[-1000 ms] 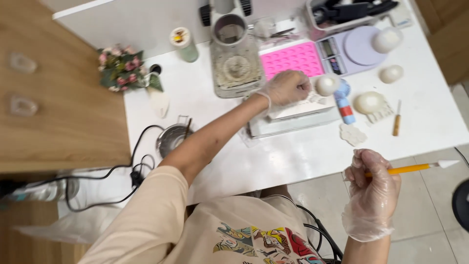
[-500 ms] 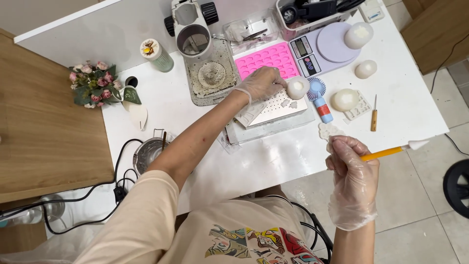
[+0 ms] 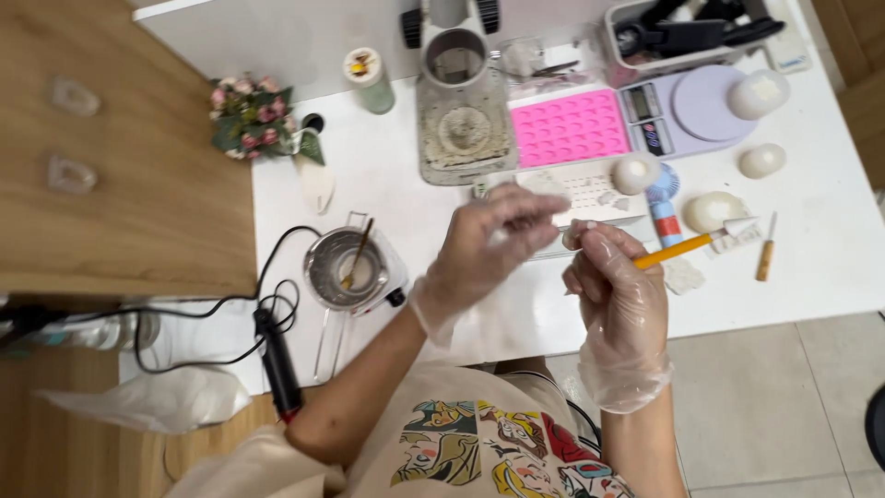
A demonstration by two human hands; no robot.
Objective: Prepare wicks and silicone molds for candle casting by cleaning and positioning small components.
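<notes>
Near the white desk's [image 3: 387, 184] front edge, the gloved left hand [image 3: 489, 244] pinches something small (I cannot tell what); the gloved right hand [image 3: 613, 286] grips an orange pointed tool [image 3: 687, 246], whose tip could scrape the white egg-shaped piece [image 3: 712, 210].

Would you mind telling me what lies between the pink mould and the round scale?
A small grey digital display panel sits between the pink mould and the round scale, in the head view.

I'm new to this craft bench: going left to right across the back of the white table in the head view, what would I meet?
Pink flower bunch → small green-sided jar → grey machine with a round opening → pink mould tray → lilac kitchen scale → white egg-shaped piece on the scale's right edge.
</notes>
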